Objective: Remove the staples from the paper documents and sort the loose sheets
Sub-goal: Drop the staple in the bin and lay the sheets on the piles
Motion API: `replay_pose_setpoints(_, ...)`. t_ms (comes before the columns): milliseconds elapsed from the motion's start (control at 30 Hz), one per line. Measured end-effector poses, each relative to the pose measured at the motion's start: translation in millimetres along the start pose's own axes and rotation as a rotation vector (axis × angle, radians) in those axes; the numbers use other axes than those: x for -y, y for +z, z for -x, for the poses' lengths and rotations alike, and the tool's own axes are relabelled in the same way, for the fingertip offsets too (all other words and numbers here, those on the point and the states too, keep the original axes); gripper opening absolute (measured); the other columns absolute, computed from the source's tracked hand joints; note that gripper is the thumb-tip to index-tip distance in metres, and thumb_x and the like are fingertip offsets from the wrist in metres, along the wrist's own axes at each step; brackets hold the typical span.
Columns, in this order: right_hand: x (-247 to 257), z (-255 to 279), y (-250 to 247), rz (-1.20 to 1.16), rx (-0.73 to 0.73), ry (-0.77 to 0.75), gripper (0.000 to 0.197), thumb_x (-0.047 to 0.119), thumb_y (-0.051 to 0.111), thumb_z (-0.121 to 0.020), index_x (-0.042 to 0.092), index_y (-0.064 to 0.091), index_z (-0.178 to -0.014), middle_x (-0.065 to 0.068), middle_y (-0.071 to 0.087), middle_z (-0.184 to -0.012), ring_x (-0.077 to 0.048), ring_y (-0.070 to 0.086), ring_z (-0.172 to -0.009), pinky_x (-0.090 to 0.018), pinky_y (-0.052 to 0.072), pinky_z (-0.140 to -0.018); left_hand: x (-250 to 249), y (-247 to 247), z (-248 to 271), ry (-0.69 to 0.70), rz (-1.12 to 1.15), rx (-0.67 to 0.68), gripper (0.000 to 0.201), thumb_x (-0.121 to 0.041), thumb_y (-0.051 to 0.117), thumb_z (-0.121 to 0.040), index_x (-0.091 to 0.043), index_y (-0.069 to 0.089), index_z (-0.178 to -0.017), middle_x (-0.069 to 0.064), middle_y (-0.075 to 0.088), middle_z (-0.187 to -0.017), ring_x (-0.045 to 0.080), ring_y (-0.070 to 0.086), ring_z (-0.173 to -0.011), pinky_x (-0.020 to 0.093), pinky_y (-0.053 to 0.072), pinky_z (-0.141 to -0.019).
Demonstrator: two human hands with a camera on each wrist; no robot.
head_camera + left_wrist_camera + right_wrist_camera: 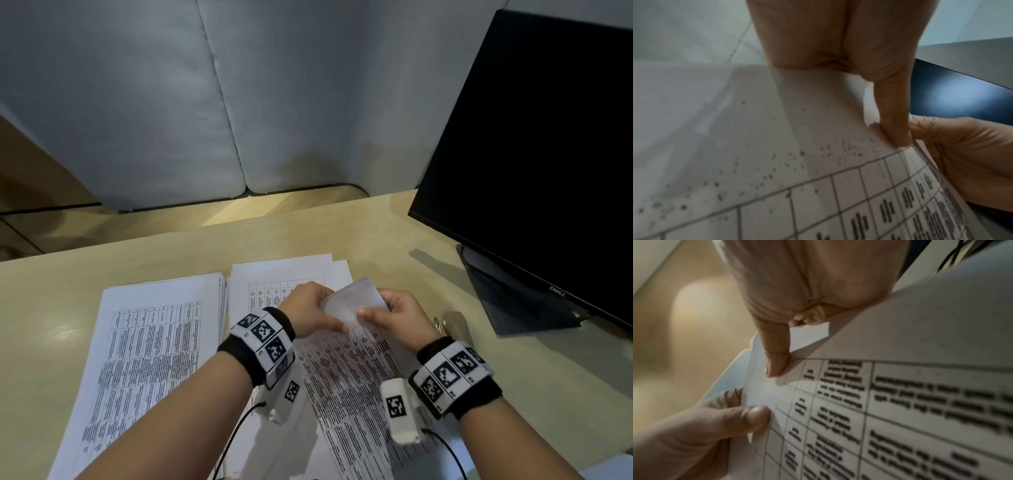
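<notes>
between both hands (310, 310), curled printed sheet (356, 370)

— What's on my desk?
— A pale wooden desk (394, 222). To my left lies a stack of printed sheets (147, 359), and just beside it a second stack (274, 274). To my right stands the base of a black monitor (513, 301); near it lies a beige stapler (454, 322).
</notes>
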State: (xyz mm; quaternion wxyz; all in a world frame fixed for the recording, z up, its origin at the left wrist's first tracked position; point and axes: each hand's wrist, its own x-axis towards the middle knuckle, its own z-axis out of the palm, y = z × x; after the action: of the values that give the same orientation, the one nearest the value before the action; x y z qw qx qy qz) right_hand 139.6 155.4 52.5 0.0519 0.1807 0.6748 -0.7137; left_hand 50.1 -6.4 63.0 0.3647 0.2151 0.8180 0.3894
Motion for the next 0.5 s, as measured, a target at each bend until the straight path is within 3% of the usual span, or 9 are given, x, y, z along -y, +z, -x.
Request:
replay_pose_setpoints(100,1.4,-0.8,-5.7,-0.033,-0.036,-0.002,0.012,-0.01,0.058,-0.083,0.0,0.065,-0.084,-0.006,0.069,-0.067,-0.014,0.065,-0.057,-0.025,0.054,-0.053,5.7,-7.6,2.8,-0.043,-0.009,0.004,0.027,-0.024,0.083,-0.066,-0.006,0.071,-0.082,0.013,0.072,-0.084,0.022,0.065,-0.073,0.034,0.053,-0.071)
replay_pose_setpoints(200,2.6,-1.3,-20.9,-0.039,-0.123,-0.015,0.014,-0.01,0.058,-0.084,0.002,0.066,-0.083,-0.003,0.072,-0.069,-0.012,0.066,-0.061,-0.024,0.054,-0.057,20.7,-21.2,9.4,-0.088,-0.022,-0.023,0.018,-0.028,0.081,-0.068,-0.019,0.066,-0.064,0.002,0.067,-0.07,0.013,0.06,-0.062,0.024,0.047,-0.061)
replay_pose_setpoints(267,1.2,0.6,-32.7,-0.085,-0.189,-0.014,0.015,-0.01,0.057,-0.084,0.002,0.066,-0.085,-0.001,0.073,-0.07,-0.011,0.068,-0.063,-0.022,0.053,-0.056,34.9,-29.7,12.8,-0.109,-0.003,-0.062,0.02,-0.025,0.08,-0.07,-0.019,0.063,-0.061,0.003,0.065,-0.069,0.014,0.058,-0.062,0.025,0.045,-0.06)
replay_pose_setpoints(400,-3.9,7.5,-47.0,-0.204,-0.282,0.014,0.016,-0.006,0.057,-0.086,0.004,0.066,-0.095,-0.005,0.074,-0.082,-0.014,0.071,-0.073,-0.02,0.055,-0.059,51.0,-33.7,19.0,-0.108,0.312,-0.12,0.014,-0.006,0.074,-0.073,0.005,0.066,-0.075,0.008,0.068,-0.065,0.014,0.063,-0.056,0.023,0.054,-0.061)
replay_pose_setpoints(500,-9.8,9.3,-48.4,-0.23,-0.331,0.031,0.017,-0.003,0.059,-0.085,0.002,0.066,-0.099,-0.01,0.074,-0.088,-0.02,0.071,-0.079,-0.026,0.057,-0.067,49.2,-24.4,19.0,-0.077,0.481,-0.157,0.002,-0.001,0.066,-0.08,0.0,0.064,-0.081,0.002,0.069,-0.068,0.009,0.064,-0.059,0.021,0.053,-0.062)
